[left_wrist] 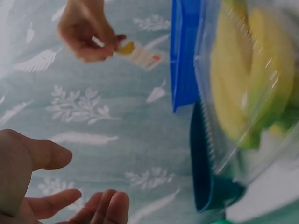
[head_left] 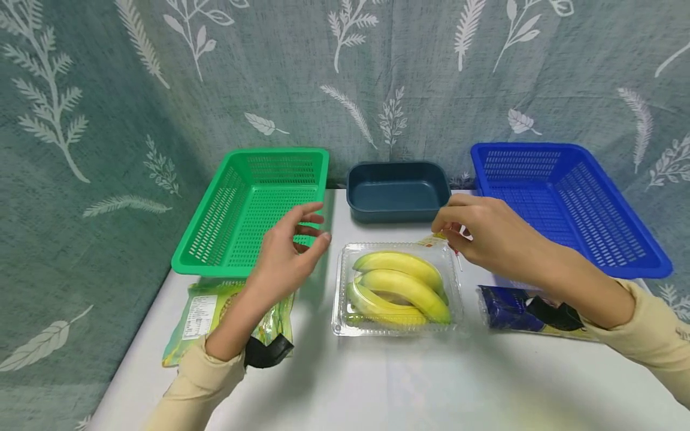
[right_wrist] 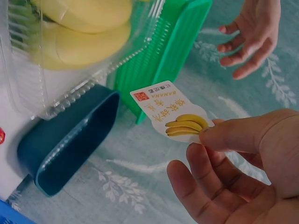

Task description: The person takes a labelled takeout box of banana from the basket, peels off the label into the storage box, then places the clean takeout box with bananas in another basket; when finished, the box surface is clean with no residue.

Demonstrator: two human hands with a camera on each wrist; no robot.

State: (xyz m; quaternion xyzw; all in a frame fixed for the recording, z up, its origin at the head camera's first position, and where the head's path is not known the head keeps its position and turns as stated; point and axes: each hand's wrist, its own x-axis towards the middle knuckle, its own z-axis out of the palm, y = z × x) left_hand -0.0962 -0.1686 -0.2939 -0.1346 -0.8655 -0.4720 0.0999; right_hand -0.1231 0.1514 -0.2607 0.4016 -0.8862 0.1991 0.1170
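My right hand (head_left: 480, 230) pinches a small printed card (right_wrist: 170, 114) between thumb and fingers. Pictured on the card are yellow bananas, with the word BANANA and other characters. In the head view the card shows just past the far right corner of a clear plastic clamshell box (head_left: 345, 287), mostly behind the hand. Several yellow bananas (head_left: 401, 284) with greenish ends lie inside the box, whose lid is down. My left hand (head_left: 288, 248) is raised to the left of the box, fingers relaxed and slightly bent, with nothing in it.
A green basket (head_left: 245, 272) stands at back left, a dark teal tray (head_left: 399, 215) at back centre, a blue basket (head_left: 636, 269) at back right. A green printed bag (head_left: 202, 317) lies under the left forearm. Near the right wrist lies a dark blue packet (head_left: 509, 308).
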